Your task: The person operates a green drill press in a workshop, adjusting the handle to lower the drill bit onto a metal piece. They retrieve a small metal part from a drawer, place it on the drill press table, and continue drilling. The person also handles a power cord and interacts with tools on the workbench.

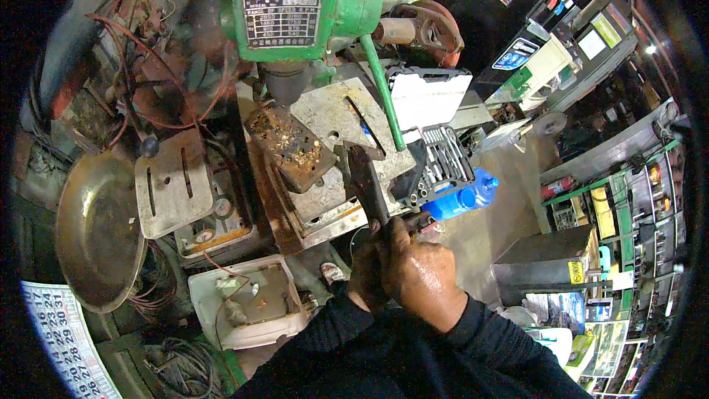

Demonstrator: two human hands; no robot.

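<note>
My right hand is closed, its fist pressed against my left hand, just in front of the drill press table. Partly covered by the right, the left hand is wrapped round the lower end of a long dark metal bar with a wider, angled far end. That far end overlaps the pale slotted plate of the drill press. A short dark end sticks out beside my right fingers; I cannot tell what it is. Left of the bar lies a rusty block strewn with metal chips, below the green drill press head.
The press's green lever slants down close to the bar. An open socket set and a blue water bottle stand to the right. At left are a large metal pan, a slotted plate and a white plastic tub.
</note>
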